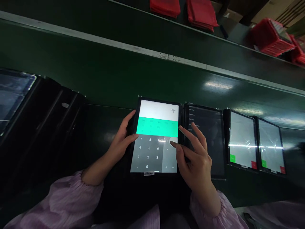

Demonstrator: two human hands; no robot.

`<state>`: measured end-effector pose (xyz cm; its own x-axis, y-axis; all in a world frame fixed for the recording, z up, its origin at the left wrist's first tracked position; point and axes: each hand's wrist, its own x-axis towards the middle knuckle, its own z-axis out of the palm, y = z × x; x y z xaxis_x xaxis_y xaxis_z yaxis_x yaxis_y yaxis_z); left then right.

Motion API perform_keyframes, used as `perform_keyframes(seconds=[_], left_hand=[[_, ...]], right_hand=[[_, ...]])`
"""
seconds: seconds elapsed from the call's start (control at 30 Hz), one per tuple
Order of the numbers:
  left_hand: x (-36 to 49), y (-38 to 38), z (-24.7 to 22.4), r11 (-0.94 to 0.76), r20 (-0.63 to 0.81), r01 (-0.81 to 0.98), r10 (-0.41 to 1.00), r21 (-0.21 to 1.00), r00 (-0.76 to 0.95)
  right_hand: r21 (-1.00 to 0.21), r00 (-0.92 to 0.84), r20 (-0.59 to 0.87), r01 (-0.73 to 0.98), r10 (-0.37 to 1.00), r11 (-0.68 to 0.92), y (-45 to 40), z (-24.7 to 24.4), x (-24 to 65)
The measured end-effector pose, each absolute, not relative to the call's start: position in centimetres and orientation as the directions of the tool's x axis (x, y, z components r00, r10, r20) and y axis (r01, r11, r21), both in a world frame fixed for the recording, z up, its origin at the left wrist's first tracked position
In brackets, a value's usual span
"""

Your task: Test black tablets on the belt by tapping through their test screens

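In the middle of the head view is a tablet (152, 152) with a lit calculator screen: white at the top, a green band, dark number keys below. My left hand (122, 140) grips its left edge, thumb over the front and fingers behind. My right hand (196, 156) hovers over the right side with fingers apart, holding nothing. Its index fingertip is at the screen near the divide key, at a pale round highlight. A small barcode label (149, 173) sticks out at the tablet's bottom edge.
To the right lie a tablet with a dark text menu (214, 143) and two white-screen tablets (243, 133) (270, 140) showing green and red squares. More dark devices (16, 92) stand at left. Red packets (201, 14) lie on the far ledge behind a pale rail (95, 38).
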<state>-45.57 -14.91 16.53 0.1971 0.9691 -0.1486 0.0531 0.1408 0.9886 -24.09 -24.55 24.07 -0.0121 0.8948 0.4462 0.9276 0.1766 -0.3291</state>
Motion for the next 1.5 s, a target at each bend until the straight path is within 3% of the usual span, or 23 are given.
perform_keyframes(seconds=[0.33,0.53,0.73,0.83,1.0,1.13,1.33,1.5], left_hand=[[-45.6,-14.9,16.2,0.139,-0.136,-0.007,0.974,0.990,0.183],[-45.9,-15.0,15.7,0.113,-0.104,-0.028,0.970,0.993,0.219],[-46.2,-15.0,15.3,0.075,-0.092,0.066,0.951,0.995,0.295],[-46.3,-15.0,15.1,0.050,-0.086,0.128,0.952,0.990,0.294],[-46.5,-15.0,15.1,0.078,-0.092,0.058,0.955,0.995,0.282],[-46.3,-14.9,15.3,0.094,-0.097,0.026,0.959,0.995,0.267],[-46.1,-14.9,15.7,0.111,-0.115,0.032,0.962,0.993,0.249],[-45.9,-15.0,16.0,0.109,-0.112,0.025,0.967,0.994,0.230]], right_hand=[[-0.339,-0.001,0.441,0.926,0.898,0.168,-24.4,24.1,-24.6],[-0.358,-0.084,0.397,0.903,0.914,0.238,-24.2,23.7,-26.1],[-0.320,-0.149,0.331,0.911,0.932,0.260,-23.9,22.8,-27.7],[-0.341,-0.068,0.377,0.917,0.924,0.207,-23.9,22.9,-27.0],[-0.301,0.098,0.468,0.952,0.878,0.054,-23.7,22.7,-24.7],[-0.277,0.109,0.422,0.961,0.900,0.014,-23.2,22.1,-24.5],[-0.267,0.014,0.337,0.960,0.942,0.082,-23.0,22.4,-25.5],[-0.296,0.119,0.385,0.955,0.915,0.001,-23.0,22.5,-25.1]])
